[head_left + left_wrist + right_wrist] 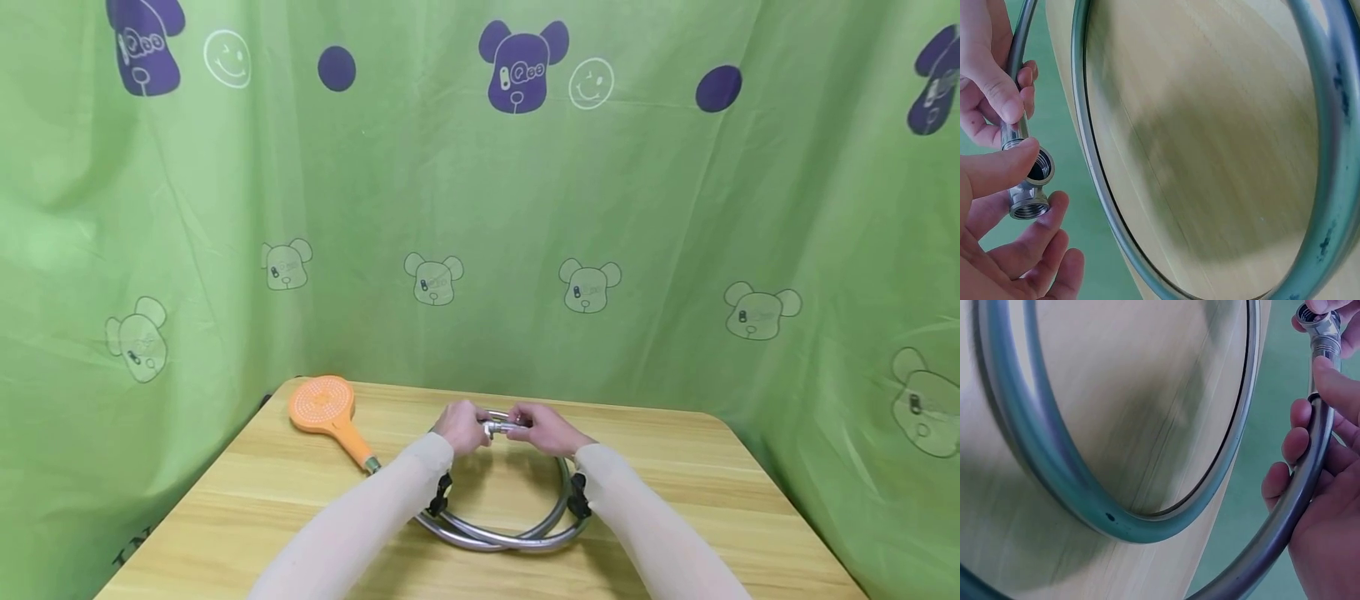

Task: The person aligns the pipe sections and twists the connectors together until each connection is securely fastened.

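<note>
A silver tee fitting (pixel 1040 167) with threaded openings sits at the end of a grey shower hose (pixel 1285 519). My left hand (pixel 461 427) pinches the tee between thumb and fingers. Just beside it, my right hand (pixel 551 429) grips the hose's metal end, with thumb and fingers wrapped around it in the right wrist view. The tee and the hose end meet in line. Loops of the hose lie on the table below my wrists. At the far left lies an orange shower head (pixel 322 405), its handle joined to the hose through a metal connector (pixel 372 464).
The wooden table (pixel 675 483) carries the coiled hose and the shower head. A green curtain (pixel 480 333) printed with bears and dots hangs around its back and sides. Dark wrist straps (pixel 441 493) show near the hose loops.
</note>
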`<state>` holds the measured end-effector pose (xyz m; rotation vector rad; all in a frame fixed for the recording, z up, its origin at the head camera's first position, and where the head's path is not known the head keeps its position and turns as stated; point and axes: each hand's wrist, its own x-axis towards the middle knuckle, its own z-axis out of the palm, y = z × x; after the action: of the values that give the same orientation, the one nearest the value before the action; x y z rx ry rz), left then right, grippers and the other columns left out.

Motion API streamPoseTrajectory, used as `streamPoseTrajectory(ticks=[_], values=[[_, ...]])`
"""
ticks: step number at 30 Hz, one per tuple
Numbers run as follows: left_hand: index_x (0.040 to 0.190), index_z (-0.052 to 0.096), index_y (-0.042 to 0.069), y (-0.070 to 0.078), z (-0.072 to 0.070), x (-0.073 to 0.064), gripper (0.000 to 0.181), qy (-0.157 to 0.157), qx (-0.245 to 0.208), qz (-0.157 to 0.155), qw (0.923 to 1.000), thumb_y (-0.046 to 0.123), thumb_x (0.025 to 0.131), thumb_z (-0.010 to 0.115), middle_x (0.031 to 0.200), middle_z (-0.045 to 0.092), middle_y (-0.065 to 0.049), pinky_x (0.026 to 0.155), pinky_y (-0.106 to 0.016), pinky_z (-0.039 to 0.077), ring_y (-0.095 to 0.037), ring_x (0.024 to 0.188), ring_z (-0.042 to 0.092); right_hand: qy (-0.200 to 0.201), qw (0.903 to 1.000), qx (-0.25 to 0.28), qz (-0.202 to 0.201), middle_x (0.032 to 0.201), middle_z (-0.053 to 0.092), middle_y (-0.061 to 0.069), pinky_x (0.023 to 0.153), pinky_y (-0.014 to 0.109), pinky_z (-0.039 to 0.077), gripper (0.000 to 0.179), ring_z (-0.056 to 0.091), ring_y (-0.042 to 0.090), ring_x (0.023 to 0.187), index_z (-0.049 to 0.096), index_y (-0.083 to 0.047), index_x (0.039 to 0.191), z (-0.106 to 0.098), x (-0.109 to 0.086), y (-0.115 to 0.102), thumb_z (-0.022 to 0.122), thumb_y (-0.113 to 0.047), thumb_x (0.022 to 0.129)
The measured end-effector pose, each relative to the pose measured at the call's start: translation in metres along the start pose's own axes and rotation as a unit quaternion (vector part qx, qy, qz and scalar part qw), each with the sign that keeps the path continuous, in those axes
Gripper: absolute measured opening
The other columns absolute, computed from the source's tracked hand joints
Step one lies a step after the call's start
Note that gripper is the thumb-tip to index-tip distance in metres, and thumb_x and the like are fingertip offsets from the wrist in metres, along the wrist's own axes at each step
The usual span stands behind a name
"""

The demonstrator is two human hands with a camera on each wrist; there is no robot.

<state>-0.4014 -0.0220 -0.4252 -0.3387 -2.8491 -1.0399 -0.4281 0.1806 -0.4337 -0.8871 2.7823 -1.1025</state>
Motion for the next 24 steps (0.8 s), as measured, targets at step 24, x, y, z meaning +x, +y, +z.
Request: streamPoseTrajectory(ticks=[24], values=[[0.109,0.079,0.017,-0.0004,-0.0036,-0.0001,0.039,0.004,0.000,0.000,1.0000,0.008,0.072,0.085,0.093,0.075,0.000,0.064,-0.030,0.045,-0.016,0.073,0.057,-0.032,0.9986,-0.039,0.012,0.069,0.047,-0.003,0.052,0.024,0.034,0.027,0.039,0.010,0.058,0.069,-0.009,0.089,-0.0027,0.0045,-0.0025,0.051,-0.019,0.106]])
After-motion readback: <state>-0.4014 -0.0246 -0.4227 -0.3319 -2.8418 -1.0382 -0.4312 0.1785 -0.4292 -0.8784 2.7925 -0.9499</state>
